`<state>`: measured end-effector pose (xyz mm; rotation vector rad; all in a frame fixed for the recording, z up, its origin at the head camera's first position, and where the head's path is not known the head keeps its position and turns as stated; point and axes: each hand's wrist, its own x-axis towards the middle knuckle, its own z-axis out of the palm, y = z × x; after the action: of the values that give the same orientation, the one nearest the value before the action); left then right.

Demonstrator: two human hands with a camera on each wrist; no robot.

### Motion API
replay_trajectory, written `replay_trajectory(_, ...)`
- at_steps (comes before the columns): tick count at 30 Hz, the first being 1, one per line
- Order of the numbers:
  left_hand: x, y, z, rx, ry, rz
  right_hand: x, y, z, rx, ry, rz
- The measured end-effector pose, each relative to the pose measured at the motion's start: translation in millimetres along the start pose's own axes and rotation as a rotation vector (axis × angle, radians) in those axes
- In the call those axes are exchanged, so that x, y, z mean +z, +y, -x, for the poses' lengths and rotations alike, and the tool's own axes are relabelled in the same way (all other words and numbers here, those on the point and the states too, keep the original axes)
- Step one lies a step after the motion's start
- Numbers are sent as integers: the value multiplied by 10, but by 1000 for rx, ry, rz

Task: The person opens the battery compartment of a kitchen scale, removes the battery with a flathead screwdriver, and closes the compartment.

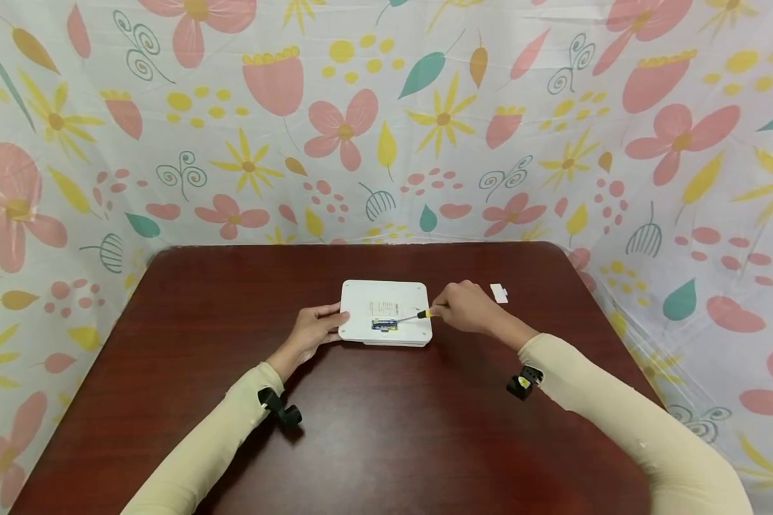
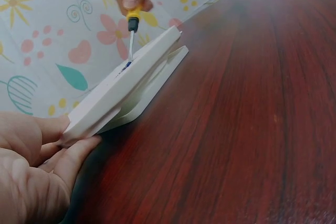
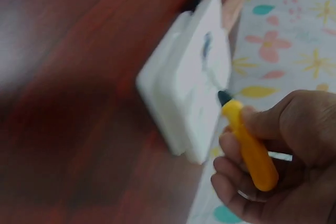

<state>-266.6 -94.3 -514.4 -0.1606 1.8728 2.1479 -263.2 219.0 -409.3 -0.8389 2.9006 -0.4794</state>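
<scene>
A flat white device, squarish with rounded corners, lies label side up and looks like an overturned scale. Two blue batteries sit side by side in its uncovered compartment. My left hand grips the device's left edge, thumb on top and fingers beneath, as the left wrist view shows. My right hand holds a screwdriver by its yellow handle. The metal shaft slants down to the batteries, its tip at the compartment; whether it touches a battery is hard to tell.
A small white cover lies on the dark red wooden table, right of the device and beyond my right hand. A flower-printed curtain hangs behind the table and along its sides. Each sleeve carries a black wrist camera.
</scene>
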Motion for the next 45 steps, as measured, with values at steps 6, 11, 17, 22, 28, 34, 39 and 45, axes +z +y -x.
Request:
replay_trajectory(6, -2, 1, 10, 3, -13, -4, 141, 199, 86, 1, 11, -80)
replay_trajectory(11, 0, 1, 14, 18, -29, -4, 224, 316, 105, -3, 26, -110)
replay_trajectory(17, 6, 7, 12, 12, -22, 2, 293, 400, 103, -30, 58, -117)
replay_trajectory(22, 14, 1, 13, 11, -23, 10, 349, 474, 105, -21, 67, -146)
replay_trajectory(28, 10, -6, 12, 13, -19, 14, 373, 512, 96, -3, 59, -170)
replay_trajectory(34, 8, 9, 18, 26, -21, 19, 362, 516, 95, -8, 64, -180)
replay_trajectory(39, 14, 0, 15, 23, -25, 22, 376, 523, 103, -2, 61, -189)
replay_trajectory(45, 32, -28, 13, 32, -11, 25, 430, 522, 119, 5, 57, -215)
